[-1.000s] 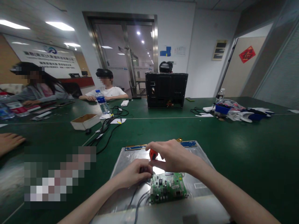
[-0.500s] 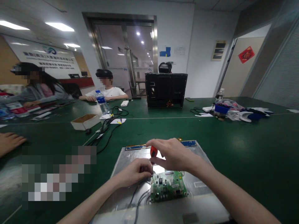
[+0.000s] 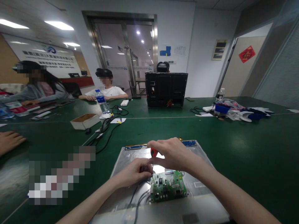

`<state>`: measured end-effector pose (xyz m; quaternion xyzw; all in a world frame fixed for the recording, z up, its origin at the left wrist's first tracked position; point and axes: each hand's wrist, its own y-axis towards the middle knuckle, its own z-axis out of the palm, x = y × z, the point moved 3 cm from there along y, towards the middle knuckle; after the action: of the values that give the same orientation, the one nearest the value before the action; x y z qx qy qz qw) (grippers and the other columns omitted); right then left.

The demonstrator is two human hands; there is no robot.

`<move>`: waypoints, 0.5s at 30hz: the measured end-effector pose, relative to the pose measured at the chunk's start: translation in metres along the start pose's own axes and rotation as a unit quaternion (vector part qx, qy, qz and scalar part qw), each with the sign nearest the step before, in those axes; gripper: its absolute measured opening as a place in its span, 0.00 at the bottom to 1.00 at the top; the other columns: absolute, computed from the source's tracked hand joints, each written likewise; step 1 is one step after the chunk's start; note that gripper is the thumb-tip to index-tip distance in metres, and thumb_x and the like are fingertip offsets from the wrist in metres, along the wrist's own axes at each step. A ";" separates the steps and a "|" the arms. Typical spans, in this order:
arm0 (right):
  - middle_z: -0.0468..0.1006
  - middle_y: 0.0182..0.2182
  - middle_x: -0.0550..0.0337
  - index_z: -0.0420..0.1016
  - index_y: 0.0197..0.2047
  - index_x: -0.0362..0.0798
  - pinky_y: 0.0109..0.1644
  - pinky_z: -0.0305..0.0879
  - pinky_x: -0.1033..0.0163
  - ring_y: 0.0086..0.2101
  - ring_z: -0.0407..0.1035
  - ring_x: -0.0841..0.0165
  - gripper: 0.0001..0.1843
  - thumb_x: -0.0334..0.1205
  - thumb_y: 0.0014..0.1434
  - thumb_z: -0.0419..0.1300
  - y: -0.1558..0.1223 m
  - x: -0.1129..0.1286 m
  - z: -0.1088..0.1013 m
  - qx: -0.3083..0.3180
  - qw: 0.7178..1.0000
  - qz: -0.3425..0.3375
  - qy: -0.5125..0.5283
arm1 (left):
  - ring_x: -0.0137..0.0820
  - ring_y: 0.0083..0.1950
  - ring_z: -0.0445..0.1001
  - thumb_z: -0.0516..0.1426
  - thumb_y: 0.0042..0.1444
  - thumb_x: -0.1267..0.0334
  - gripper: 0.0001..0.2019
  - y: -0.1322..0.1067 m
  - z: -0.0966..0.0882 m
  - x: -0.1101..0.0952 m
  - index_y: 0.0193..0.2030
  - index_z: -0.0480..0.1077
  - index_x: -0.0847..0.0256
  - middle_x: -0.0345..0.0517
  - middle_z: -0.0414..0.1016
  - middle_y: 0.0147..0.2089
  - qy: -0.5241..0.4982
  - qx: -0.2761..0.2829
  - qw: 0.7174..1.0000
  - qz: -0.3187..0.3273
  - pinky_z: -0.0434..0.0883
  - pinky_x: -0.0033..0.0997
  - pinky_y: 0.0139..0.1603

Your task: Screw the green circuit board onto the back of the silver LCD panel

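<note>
My right hand (image 3: 171,152) grips the red and black handle of a screwdriver (image 3: 153,152) from above, thumb and fingers round it. The shaft stands near upright, its tip down at the far left corner of a green circuit board (image 3: 168,186). My left hand (image 3: 139,170) is curled beside that corner, fingertips pinched close to the tip; whatever lies between them is hidden. Beneath the board is a flat silvery display panel (image 3: 201,183). A narrow blue circuit strip (image 3: 190,143) runs along its far edge, and grey cables (image 3: 138,203) lie at the board's left.
On the green table (image 3: 233,155) stand a small open box (image 3: 85,122), a water bottle (image 3: 102,102) and a black monitor-like housing (image 3: 166,90). Black cables (image 3: 105,130) trail left of the panel. Bags and gloves (image 3: 240,112) lie far right. Another person's hand (image 3: 10,141) rests at left.
My right hand and the screwdriver handle have shifted very slightly, with the tip at the same corner. My left hand stays in place.
</note>
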<state>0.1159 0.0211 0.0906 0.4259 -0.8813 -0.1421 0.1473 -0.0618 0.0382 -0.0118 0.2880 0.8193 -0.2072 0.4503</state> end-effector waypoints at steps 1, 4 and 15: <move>0.80 0.35 0.62 0.69 0.46 0.49 0.28 0.47 0.65 0.27 0.69 0.70 0.11 0.47 0.67 0.60 0.000 0.001 0.000 -0.002 1.000 0.000 -0.002 | 0.29 0.31 0.67 0.58 0.52 0.63 0.06 0.000 0.000 0.000 0.35 0.73 0.61 0.38 0.71 0.30 0.001 0.000 1.000 -0.001 0.64 0.27 0.33; 0.81 0.35 0.61 0.69 0.45 0.49 0.28 0.47 0.65 0.28 0.70 0.70 0.08 0.43 0.66 0.59 0.001 0.003 -0.001 -0.003 1.000 0.003 0.004 | 0.29 0.31 0.66 0.59 0.51 0.62 0.05 0.001 0.000 0.002 0.32 0.72 0.61 0.38 0.70 0.29 0.008 -0.003 1.000 -0.002 0.63 0.27 0.32; 0.81 0.34 0.62 0.67 0.43 0.49 0.29 0.47 0.66 0.28 0.70 0.70 0.08 0.43 0.65 0.60 -0.001 0.001 -0.006 0.010 0.999 0.022 0.034 | 0.28 0.30 0.65 0.59 0.52 0.62 0.05 0.000 0.000 0.003 0.31 0.72 0.61 0.37 0.69 0.28 0.015 -0.006 1.000 -0.004 0.61 0.26 0.31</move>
<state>0.1187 0.0192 0.0961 0.4122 -0.8864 -0.1153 0.1763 -0.0631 0.0393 -0.0137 0.2854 0.8283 -0.1996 0.4389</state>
